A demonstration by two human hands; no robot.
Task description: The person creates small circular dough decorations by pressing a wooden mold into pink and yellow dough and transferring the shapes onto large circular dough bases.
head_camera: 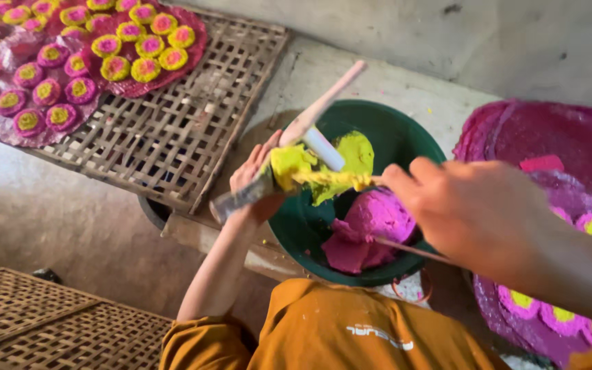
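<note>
My left hand grips a long press-like tool with a pale pink handle pointing up and away and a grey lower end. A lump of yellow dough clings to the tool beside a white tube. My right hand reaches in from the right, its fingertips closed on a strip of yellow dough that stretches to the lump. A thin stick shows just under this hand. Both hands hover over a green bowl holding yellow dough and pink dough.
A woven bamboo rack at upper left carries pink sheets with several pink-and-yellow round pieces. A pink tray at right holds more such pieces. Another woven rack lies at lower left. My orange shirt fills the bottom.
</note>
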